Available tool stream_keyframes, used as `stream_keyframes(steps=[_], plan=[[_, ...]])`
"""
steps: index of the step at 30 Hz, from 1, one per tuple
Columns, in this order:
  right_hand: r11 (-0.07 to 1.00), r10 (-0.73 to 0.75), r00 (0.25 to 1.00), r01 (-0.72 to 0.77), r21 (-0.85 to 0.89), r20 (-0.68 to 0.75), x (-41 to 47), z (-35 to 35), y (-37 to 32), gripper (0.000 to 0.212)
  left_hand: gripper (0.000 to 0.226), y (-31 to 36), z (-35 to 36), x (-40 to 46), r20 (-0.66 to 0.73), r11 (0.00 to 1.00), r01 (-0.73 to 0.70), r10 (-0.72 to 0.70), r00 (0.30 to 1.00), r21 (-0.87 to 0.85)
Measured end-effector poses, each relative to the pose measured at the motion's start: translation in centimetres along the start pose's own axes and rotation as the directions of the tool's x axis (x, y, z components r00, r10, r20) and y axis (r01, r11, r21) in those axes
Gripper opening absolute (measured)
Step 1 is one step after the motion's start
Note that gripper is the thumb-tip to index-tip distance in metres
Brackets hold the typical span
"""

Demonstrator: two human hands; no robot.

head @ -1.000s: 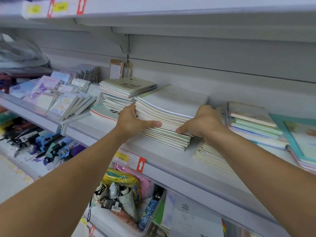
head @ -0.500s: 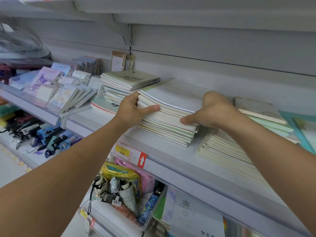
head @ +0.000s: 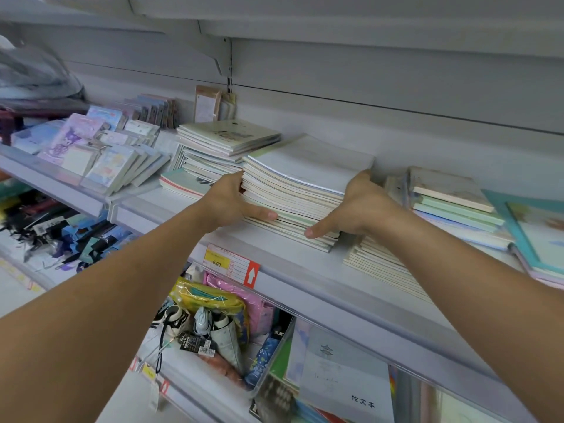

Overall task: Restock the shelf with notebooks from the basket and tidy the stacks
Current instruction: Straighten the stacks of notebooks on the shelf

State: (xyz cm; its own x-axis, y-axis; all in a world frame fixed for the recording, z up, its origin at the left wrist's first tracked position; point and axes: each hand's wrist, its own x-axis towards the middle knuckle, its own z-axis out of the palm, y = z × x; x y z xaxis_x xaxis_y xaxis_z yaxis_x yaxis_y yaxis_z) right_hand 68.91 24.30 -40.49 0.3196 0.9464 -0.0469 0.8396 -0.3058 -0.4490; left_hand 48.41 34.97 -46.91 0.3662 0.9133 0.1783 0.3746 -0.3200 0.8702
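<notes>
Hands bracket the central notebook stack [head: 300,190] on the grey shelf [head: 305,270]. The left hand [head: 227,203] is pressed against the stack's left side, its fingers hidden behind the edges and its thumb lying straight along the lower front edges. The right hand [head: 355,206] holds the right side, fingers wrapped round the far corner near the top and the thumb stretched across the lower front edges. How tightly either hand grips cannot be told.

The stack sits slightly fanned, upper notebooks set further back than the lower ones, pale cover uppermost. Touching it on the left stands a taller pile of square notebooks [head: 225,141]; a thin red-edged pile [head: 180,183] lies in front of that. To the right, partly under the right forearm, a low cream stack [head: 378,264] lies flat, with a green and blue pile [head: 451,206] behind it.

A price label [head: 227,264] with a red arrow is fixed to the shelf's front rail. Below, a clear bin [head: 271,361] holds pouches and umbrellas.
</notes>
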Motion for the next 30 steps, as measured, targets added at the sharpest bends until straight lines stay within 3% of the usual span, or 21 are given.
stream_keyframes(steps=[2,7,13,18,21,25,30], plan=[[1.000,0.008,0.998,-0.007,0.020,-0.066,0.2,0.5,0.0,0.156,0.069,-0.1,0.1,0.0,-0.030,1.000,0.001,-0.001,1.000,0.003],[0.999,-0.013,0.986,0.020,0.041,-0.165,0.7,0.9,0.5,0.142,0.089,-0.4,0.4,0.1,-0.064,1.000,0.008,-0.008,0.998,-0.001],[0.996,-0.025,0.978,0.041,0.076,-0.205,0.9,1.1,0.8,0.094,0.063,-0.7,0.6,0.3,-0.085,0.999,-0.007,0.004,0.996,-0.041],[0.993,-0.024,0.961,0.055,0.104,-0.274,0.7,1.7,0.8,0.091,0.055,-0.5,0.8,0.0,-0.120,0.999,-0.025,0.020,0.993,-0.035],[0.989,0.065,0.978,-0.036,0.143,-0.199,0.7,1.2,0.1,0.101,0.055,-0.4,0.5,-0.2,-0.100,0.999,-0.036,0.034,0.994,-0.010],[0.994,0.092,0.992,-0.086,0.068,-0.086,0.7,0.2,-0.3,0.058,0.045,-0.7,0.2,-0.1,-0.078,0.998,-0.055,0.054,0.995,-0.015],[0.985,0.107,0.991,-0.095,0.141,-0.080,0.8,0.0,0.6,0.064,0.045,-1.4,0.4,0.1,-0.134,0.993,-0.115,0.111,0.985,-0.019]])
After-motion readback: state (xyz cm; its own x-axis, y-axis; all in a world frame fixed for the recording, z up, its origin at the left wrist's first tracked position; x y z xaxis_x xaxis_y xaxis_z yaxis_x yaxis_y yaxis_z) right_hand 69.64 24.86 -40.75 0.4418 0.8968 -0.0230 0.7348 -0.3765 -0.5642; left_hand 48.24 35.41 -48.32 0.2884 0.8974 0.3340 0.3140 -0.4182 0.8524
